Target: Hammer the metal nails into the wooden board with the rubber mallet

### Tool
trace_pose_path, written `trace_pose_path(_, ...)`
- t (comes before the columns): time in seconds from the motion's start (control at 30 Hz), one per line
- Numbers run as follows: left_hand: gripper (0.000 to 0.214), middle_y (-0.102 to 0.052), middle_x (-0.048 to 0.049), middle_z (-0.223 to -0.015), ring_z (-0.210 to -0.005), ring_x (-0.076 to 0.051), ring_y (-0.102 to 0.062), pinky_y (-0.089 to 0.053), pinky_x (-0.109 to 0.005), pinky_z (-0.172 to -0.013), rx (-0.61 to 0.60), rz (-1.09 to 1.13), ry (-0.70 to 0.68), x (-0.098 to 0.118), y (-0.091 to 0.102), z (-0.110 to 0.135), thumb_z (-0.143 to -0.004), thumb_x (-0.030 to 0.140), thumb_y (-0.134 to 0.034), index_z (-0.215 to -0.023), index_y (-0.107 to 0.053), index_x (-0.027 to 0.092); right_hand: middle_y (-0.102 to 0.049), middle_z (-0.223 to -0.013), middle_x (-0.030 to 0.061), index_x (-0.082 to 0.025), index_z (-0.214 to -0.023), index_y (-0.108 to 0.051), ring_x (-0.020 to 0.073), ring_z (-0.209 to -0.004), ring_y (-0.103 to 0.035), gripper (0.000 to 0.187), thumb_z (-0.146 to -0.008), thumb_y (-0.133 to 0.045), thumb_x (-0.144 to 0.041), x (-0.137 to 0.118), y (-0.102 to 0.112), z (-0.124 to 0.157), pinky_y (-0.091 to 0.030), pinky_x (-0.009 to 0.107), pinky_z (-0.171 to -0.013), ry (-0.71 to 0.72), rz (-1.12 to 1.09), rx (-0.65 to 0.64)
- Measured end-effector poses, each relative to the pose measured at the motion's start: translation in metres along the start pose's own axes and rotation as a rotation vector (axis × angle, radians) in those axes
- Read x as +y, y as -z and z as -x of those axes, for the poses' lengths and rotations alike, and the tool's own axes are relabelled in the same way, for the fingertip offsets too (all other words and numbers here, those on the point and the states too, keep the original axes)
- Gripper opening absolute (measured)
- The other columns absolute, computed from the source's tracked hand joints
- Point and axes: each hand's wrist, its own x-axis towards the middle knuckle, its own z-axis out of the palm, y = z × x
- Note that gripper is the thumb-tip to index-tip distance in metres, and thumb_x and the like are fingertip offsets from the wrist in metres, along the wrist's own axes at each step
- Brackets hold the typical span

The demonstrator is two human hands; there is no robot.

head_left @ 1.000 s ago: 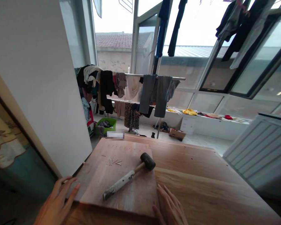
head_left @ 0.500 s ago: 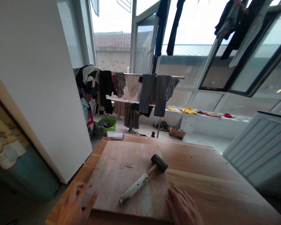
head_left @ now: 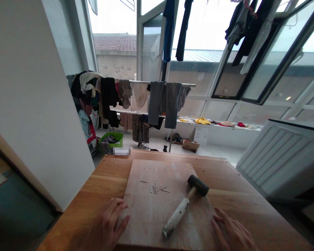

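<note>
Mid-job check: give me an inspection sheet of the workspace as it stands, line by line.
Surface: wooden table, bare wood on the right side.
Job's things: pale wooden board lying flat on the table; mallet lying on the board, black head away from the person; small nails loose on the board.
Clutter: nothing seen on the table beyond these.
Grips: left hand flat at the board's left edge; right hand flat at its right edge; both empty.
Cables: nothing seen.
Surroundings: white panel to the left; drying rack with clothes by the windows; green basket on the floor; white slatted panel to the right.
</note>
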Motion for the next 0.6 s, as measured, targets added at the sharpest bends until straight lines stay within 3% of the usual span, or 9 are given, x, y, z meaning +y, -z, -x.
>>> trace_pose_path(0.1, 0.047, -0.052, -0.0088, -0.148, -0.135, -0.026, -0.051, -0.046, -0.041, -0.111, -0.128, -0.039, -0.062, -0.004, -0.007, -0.037, -0.1, 0.048, -0.046, -0.141, -0.052, 0.026, -0.073, -0.123, 0.0082, -0.03, -0.112, -0.072, 0.0264, -0.108, -0.07, 0.031, -0.095, -0.046, -0.034, -0.023, -0.007, -0.02, -0.059, 0.038, -0.087, -0.133, -0.104, 0.081)
trace_pose_path(0.2, 0.067, -0.031, -0.0145, -0.162, -0.149, -0.033, -0.028, -0.033, -0.051, -0.119, -0.331, -0.079, -0.098, 0.002, -0.024, -0.075, -0.099, 0.061, -0.039, -0.153, -0.038, 0.021, -0.074, -0.112, 0.0092, -0.027, -0.12, -0.067, 0.0221, -0.093, -0.073, 0.039, -0.101, -0.037, -0.043, -0.057, -0.008, -0.051, -0.059, 0.033, -0.083, -0.292, -0.233, 0.151)
trace_pose_path(0.3, 0.073, -0.023, -0.0167, -0.164, -0.152, -0.033, -0.02, -0.027, -0.05, -0.121, -0.503, -0.057, -0.128, 0.016, -0.047, -0.102, -0.099, 0.065, -0.031, -0.157, -0.03, 0.019, -0.075, -0.111, 0.008, -0.028, -0.129, -0.062, 0.0232, -0.092, -0.074, 0.04, -0.1, -0.042, -0.047, -0.081, -0.006, -0.076, -0.058, 0.031, -0.077, -0.329, -0.336, 0.043)
trace_pose_path(0.5, 0.072, -0.021, -0.0159, -0.165, -0.153, -0.032, -0.016, -0.021, -0.05, -0.123, -0.513, 0.015, -0.143, 0.048, -0.081, -0.119, -0.101, 0.063, -0.027, -0.156, -0.032, 0.018, -0.078, -0.108, 0.0083, -0.029, -0.12, -0.067, 0.0242, -0.084, -0.074, 0.035, -0.096, -0.046, -0.044, -0.087, -0.01, -0.092, -0.052, 0.03, -0.072, -0.284, -0.397, -0.132)
trace_pose_path(0.6, 0.071, -0.022, -0.0163, -0.164, -0.153, -0.03, -0.016, -0.02, -0.048, -0.124, -0.543, 0.103, -0.222, 0.065, -0.087, -0.124, -0.101, 0.061, -0.028, -0.155, -0.032, 0.016, -0.079, -0.092, 0.0065, -0.029, -0.11, -0.069, 0.0241, -0.08, -0.074, 0.03, -0.096, -0.046, -0.044, -0.087, -0.007, -0.099, -0.048, 0.028, -0.067, -0.399, -0.438, -0.223)
